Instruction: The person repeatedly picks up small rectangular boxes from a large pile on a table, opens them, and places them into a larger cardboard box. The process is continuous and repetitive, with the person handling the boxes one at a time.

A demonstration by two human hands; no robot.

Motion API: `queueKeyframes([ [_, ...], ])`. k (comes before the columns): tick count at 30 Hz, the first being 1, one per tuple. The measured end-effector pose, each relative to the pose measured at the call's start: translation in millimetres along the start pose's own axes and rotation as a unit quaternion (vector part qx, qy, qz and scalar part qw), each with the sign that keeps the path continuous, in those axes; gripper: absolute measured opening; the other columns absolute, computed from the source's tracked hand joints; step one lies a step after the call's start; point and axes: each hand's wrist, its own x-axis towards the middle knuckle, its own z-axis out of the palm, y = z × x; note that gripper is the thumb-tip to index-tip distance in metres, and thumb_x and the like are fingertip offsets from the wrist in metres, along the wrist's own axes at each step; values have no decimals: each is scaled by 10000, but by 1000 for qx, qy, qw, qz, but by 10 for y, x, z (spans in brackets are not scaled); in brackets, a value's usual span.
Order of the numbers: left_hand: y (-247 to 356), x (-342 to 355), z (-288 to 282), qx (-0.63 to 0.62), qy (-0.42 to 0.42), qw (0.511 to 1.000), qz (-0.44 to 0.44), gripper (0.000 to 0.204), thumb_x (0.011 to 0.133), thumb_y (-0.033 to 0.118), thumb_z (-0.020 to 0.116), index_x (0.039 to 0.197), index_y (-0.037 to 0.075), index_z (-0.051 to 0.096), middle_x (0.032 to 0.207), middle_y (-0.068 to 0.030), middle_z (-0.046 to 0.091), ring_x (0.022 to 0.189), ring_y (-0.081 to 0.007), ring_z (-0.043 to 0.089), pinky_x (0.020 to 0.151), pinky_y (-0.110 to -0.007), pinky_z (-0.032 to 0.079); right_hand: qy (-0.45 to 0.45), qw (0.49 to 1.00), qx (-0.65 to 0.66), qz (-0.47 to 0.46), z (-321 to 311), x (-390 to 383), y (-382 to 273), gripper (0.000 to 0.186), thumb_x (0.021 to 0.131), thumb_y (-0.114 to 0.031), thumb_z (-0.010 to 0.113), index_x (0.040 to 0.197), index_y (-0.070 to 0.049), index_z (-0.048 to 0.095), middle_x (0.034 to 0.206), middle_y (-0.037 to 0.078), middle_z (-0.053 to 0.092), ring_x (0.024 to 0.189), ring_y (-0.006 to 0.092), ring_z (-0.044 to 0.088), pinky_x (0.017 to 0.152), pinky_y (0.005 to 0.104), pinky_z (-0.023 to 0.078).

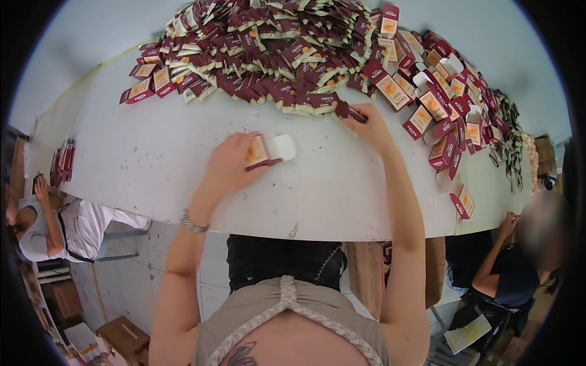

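Note:
In the middle of the table, my left hand [227, 163] is closed around a small maroon and cream carton [259, 152]. The carton lies on its side, with its white end flap open toward the right. Farther out and to the right, my right hand [373, 128] pinches a maroon sachet [349, 112] at the near edge of a large heap of sachets [293, 55]. Whether more than one sachet is between those fingers I cannot tell. The sachets are maroon with pale ends and overlap one another.
Loose cartons [421, 122], some with open flaps, spread over the right side of the white table [305, 201]. A row of maroon packs [63, 160] stands at the far left. People sit at the left [46, 226] and right [513, 268]. A cardboard box [365, 271] is below the table edge.

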Motion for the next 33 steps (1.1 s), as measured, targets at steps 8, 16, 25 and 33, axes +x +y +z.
queueKeyframes([
  [8,565,186,394,-18,121,991,61,670,663,254,791,1211,46,467,1089,-116,571,945,-310,574,808,-392,466,-26,981,-57,-182,161,-841,-894,265,797,-73,669,1051,-4,637,927,119,616,796,258,610,714,304,499],
  [16,779,-22,316,-195,-104,971,-87,905,611,334,848,1293,40,331,1158,-161,552,1050,-325,564,862,-374,465,-91,988,122,22,142,-808,-1044,344,782,3,695,1103,-46,579,955,65,630,861,69,603,717,218,494],
  [25,795,-202,601,-413,-29,901,-128,813,787,235,746,1369,40,214,1178,-173,511,1005,-283,581,852,-352,473,166,928,-178,-281,711,-1171,-903,224,752,-169,708,959,-101,656,907,12,649,917,179,557,913,401,341],
  [33,904,-257,589,-469,-1,875,-118,557,937,169,546,1357,45,202,1116,-157,503,985,-214,556,837,-329,471,127,977,92,-144,671,-1385,-860,289,839,-124,653,1111,-56,582,1215,112,494,1013,195,527,930,364,369],
])
